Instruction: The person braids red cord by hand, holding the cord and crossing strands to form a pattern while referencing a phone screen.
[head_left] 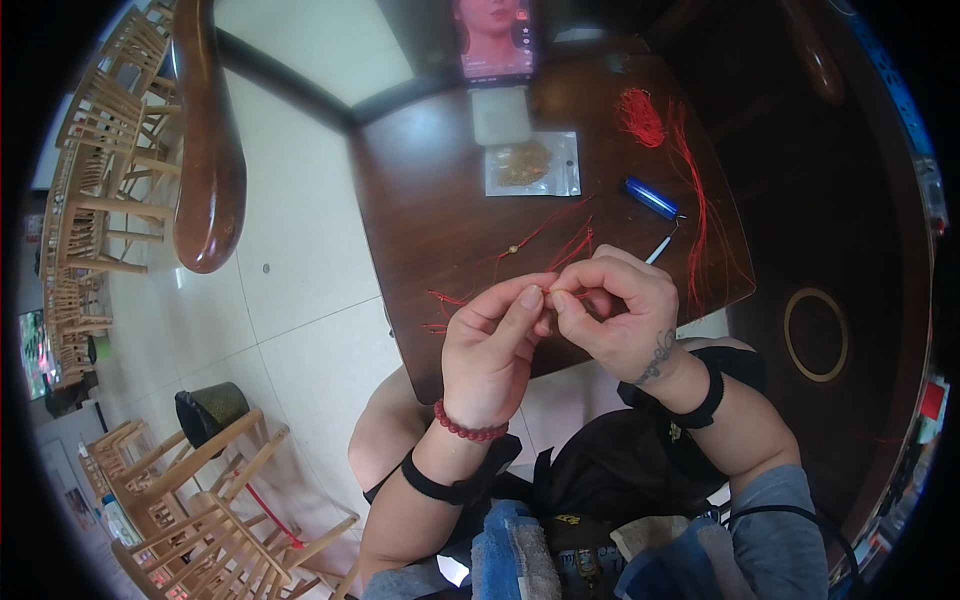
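Observation:
My left hand (492,345) and my right hand (622,305) meet above the near edge of a dark wooden table (430,190). Thumb and forefinger of each are pinched together on a thin red cord, which shows only in small bits between the fingertips. Just beyond them, more red cords (550,222) lie on the wood, one carrying a small gold bead (513,249). Close to my right hand are a slim white-handled tool (658,250) with a thin metal tip and a shiny blue cylinder (651,198).
A clear zip bag of small gold pieces (525,165) lies mid-table, before a lit phone (495,50) on a pale stand (500,117). At the right are a red cord bundle (640,118) and long loose cords (697,200). Wooden chairs (210,520) and a dark bucket (212,412) stand left.

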